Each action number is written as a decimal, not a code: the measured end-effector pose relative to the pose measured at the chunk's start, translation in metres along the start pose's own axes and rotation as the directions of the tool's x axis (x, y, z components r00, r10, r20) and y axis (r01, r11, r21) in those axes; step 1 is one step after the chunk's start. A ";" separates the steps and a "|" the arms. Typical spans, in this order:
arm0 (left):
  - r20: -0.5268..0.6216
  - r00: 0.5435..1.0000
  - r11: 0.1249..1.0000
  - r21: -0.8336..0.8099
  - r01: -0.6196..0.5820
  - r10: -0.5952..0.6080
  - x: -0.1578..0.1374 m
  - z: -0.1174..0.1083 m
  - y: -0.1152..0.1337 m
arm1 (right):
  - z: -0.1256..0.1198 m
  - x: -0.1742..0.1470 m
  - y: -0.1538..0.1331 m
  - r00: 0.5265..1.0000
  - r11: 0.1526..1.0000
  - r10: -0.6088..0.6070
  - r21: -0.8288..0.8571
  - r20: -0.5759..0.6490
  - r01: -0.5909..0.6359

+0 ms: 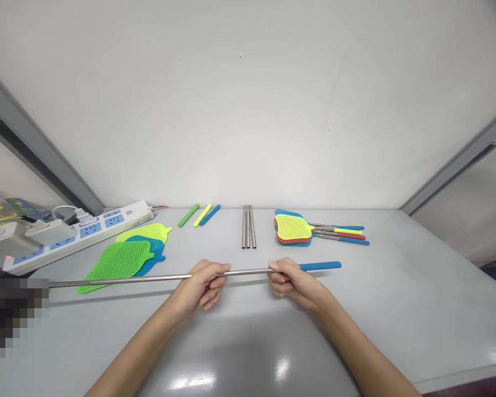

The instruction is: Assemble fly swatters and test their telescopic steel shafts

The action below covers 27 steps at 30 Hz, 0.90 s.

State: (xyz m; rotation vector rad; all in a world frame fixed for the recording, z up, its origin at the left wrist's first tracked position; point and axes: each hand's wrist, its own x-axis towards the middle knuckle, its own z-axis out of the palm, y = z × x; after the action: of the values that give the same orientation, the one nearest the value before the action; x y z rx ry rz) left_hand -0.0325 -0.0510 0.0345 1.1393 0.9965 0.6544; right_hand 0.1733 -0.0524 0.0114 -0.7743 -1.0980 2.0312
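Observation:
A long thin metal telescopic rod (pixel 248 272) with a blue handle (pixel 320 266) at its right end runs sideways across the front of the table. My left hand (pixel 204 284) is closed round the rod near its middle. Close to the blue handle, my right hand (pixel 293 284) grips the same rod. Leftward the rod passes over a green fly swatter head (pixel 118 260) and ends at a blurred-out patch, so its left tip is hidden. Beside the green head lie a blue swatter head (pixel 149 264) and a yellow one (pixel 143 232).
Behind my hands lie green (pixel 189 215), yellow (pixel 202 215) and blue (pixel 210 215) handle grips, then several short metal rods (pixel 248 227). Stacked fly swatters (pixel 294 227) rest back right. A white power strip (pixel 124 212) with chargers stands at the left, and a wall (pixel 248 121) bounds the back.

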 end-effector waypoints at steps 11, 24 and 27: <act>-0.006 1.000 0.999 0.048 -0.007 0.007 -0.003 -0.006 0.001 | -0.004 -0.001 -0.001 0.998 1.000 0.001 0.024 -0.063 0.000; -0.022 0.999 0.998 0.061 -0.023 0.025 -0.006 -0.018 0.000 | -0.017 -0.004 -0.004 0.993 1.000 0.005 0.031 -0.115 -0.001; -0.025 0.999 0.998 0.056 -0.039 0.040 -0.007 -0.019 0.002 | -0.022 -0.006 -0.007 0.991 0.999 0.003 0.049 -0.136 0.004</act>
State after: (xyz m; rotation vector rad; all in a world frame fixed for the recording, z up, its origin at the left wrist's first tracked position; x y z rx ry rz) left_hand -0.0524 -0.0480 0.0370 1.2041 1.0215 0.6782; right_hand 0.1951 -0.0441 0.0088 -0.8736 -0.9672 1.9661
